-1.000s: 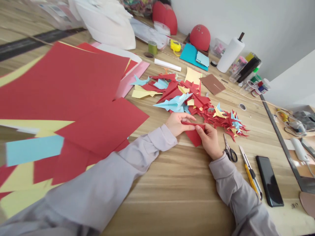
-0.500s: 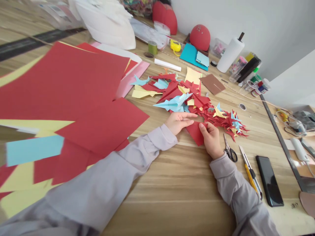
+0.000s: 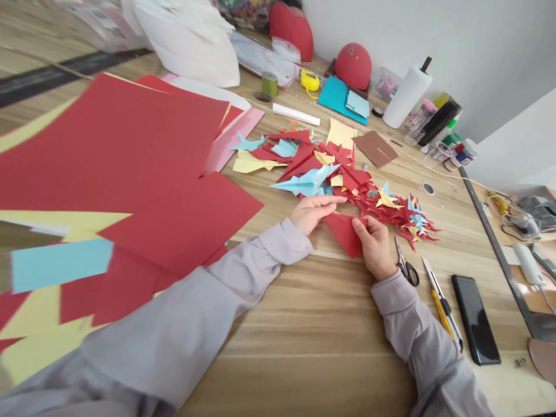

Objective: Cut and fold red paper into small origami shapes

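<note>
A small folded red paper [image 3: 346, 236] lies between my hands, low over the wooden table [image 3: 295, 341]. My right hand [image 3: 374, 244] pinches its right side, thumb on top. At its upper left corner is my left hand [image 3: 313, 213], palm side partly hidden, with fingers stretched out and pointing right. Just beyond my hands spreads a pile of folded red, blue and yellow paper pieces [image 3: 347, 176]. A larger folded blue paper [image 3: 307, 183] rests at the near edge of that pile.
Large red sheets [image 3: 143, 145] cover the left side, with a blue strip [image 3: 61, 265] on them. Scissors [image 3: 407, 270], a yellow cutter [image 3: 443, 310] and a black phone [image 3: 476, 319] lie right of my right hand. A white roll [image 3: 407, 97] stands at the back.
My left hand has shifted slightly left and up, off the paper's upper edge. More of the red paper's upper left part shows now. My right hand keeps its pinch, nearly unmoved.
</note>
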Demonstrator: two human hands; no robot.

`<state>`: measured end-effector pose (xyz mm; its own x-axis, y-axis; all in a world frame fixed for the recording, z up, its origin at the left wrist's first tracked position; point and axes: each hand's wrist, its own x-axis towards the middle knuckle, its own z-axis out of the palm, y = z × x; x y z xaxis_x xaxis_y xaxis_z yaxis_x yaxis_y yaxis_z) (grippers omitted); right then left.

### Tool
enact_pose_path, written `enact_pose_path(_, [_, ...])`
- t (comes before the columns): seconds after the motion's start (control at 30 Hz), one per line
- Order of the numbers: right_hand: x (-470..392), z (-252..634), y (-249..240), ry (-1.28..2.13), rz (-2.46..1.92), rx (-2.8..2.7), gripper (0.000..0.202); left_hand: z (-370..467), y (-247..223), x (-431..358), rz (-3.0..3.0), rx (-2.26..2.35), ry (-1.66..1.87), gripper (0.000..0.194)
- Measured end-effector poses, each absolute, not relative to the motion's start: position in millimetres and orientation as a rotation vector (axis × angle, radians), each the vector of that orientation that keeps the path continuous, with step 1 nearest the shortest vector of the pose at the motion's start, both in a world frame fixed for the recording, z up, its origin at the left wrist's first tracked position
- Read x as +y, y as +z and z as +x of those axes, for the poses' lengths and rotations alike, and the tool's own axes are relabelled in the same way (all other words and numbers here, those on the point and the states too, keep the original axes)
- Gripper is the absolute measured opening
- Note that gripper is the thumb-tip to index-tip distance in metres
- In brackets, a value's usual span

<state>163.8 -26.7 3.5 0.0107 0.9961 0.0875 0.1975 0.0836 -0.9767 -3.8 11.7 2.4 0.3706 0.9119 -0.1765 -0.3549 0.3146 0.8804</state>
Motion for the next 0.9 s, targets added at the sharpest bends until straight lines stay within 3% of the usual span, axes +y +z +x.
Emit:
enact_pose_path(0.13, [-29.0,162.2,6.3,1.101,-1.336,-1.432,0.035,-2.7,2.7,11.6,0.890,0.720,0.975,0.049])
enact_pose_path(0.57, [-31.1,157.8,8.5,1.001,-1.358,-1.675,0.037,-1.9,1.4,11.1,1.135,0.823,1.057,0.027])
enact_pose_path(0.9, [-31.1,159.8,6.4,1.007,-1.347,-1.735,0.035,0.2,-0.7,11.4,1.138,0.810,1.085,0.030])
